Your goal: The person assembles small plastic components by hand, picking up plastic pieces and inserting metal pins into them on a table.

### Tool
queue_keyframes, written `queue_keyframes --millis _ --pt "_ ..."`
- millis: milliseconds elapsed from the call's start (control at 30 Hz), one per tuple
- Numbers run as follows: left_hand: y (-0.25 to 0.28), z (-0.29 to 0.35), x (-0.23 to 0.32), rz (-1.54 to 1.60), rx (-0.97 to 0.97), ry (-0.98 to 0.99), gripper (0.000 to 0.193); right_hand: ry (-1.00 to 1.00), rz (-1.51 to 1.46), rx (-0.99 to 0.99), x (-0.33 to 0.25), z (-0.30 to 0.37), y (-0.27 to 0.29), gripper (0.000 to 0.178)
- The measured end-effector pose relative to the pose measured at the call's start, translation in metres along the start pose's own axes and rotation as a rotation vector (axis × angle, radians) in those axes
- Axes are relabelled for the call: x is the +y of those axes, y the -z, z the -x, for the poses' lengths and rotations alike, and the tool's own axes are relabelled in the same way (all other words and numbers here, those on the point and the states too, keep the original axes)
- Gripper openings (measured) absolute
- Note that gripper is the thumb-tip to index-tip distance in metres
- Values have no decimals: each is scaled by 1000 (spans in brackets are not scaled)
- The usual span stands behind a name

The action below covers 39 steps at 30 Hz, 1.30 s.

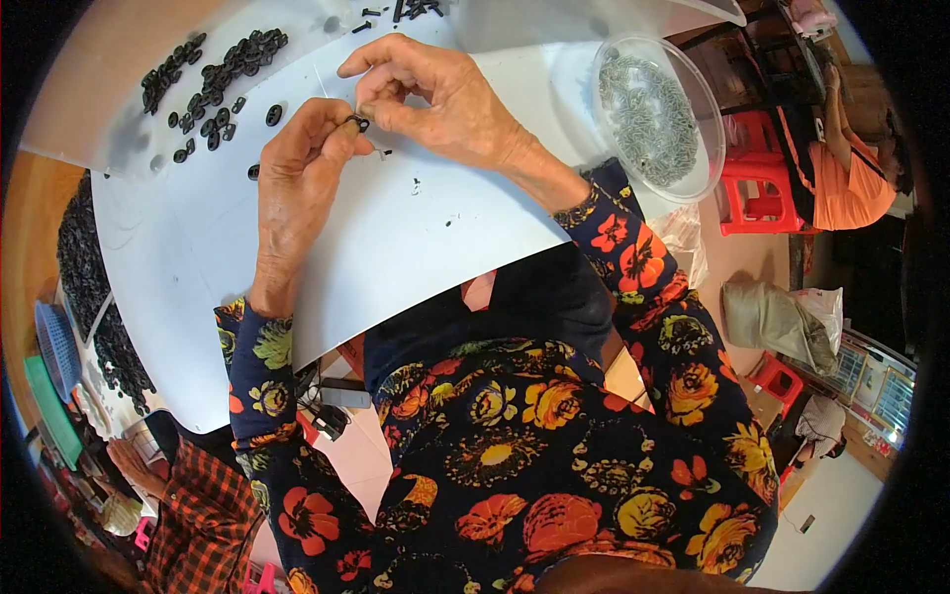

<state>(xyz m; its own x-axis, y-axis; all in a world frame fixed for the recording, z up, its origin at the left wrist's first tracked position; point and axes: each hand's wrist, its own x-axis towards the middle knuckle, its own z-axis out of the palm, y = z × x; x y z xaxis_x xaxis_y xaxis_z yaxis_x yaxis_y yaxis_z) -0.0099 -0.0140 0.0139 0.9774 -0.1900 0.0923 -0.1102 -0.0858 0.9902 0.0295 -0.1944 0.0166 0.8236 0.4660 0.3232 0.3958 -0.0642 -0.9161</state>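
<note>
Above the white work surface (416, 257), my left hand (305, 163) pinches a small black part (359, 123) between thumb and fingertips. My right hand (445, 104) meets it there, thumb and index finger pressed together at the part's upper edge. What those right fingers hold, if anything, is too small to make out. To the left lie several loose black oval pieces with holes (274, 115), and beyond them a scattered heap of the same pieces (242, 64). Right of my right hand, a clear round tub (714, 148) contains many small silvery metal pieces (643, 114).
Black pegs (416, 10) lie at the far edge. Dark crumbs (448, 223) dot the surface. At the left are a large heap of black parts (84, 238), a blue basket (57, 346) and a person in plaid (203, 515). A red stool (757, 188) and a person in orange (856, 178) are right.
</note>
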Motion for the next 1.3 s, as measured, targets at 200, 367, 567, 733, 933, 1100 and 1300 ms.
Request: queue_keyframes --millis 200,367,567,733,933,1100,1300 --pt "-2 0 -4 -8 6 2 10 144 85 69 5 -1 -4 27" --pt "-4 2 -7 -8 33 23 10 -3 38 -18 0 0 0 30" --pt "-7 2 -6 27 47 -1 10 24 -46 -8 4 0 0 27" --pt "-12 3 -9 113 119 -69 10 58 -15 74 4 1 -4 23" --pt "-9 2 -8 61 86 -35 10 -39 -36 24 8 0 -1 15" --pt "-9 2 -9 99 50 -29 11 -50 22 -8 8 0 -1 10" --pt "-7 1 -9 28 24 20 12 40 -88 7 10 -1 -2 14"
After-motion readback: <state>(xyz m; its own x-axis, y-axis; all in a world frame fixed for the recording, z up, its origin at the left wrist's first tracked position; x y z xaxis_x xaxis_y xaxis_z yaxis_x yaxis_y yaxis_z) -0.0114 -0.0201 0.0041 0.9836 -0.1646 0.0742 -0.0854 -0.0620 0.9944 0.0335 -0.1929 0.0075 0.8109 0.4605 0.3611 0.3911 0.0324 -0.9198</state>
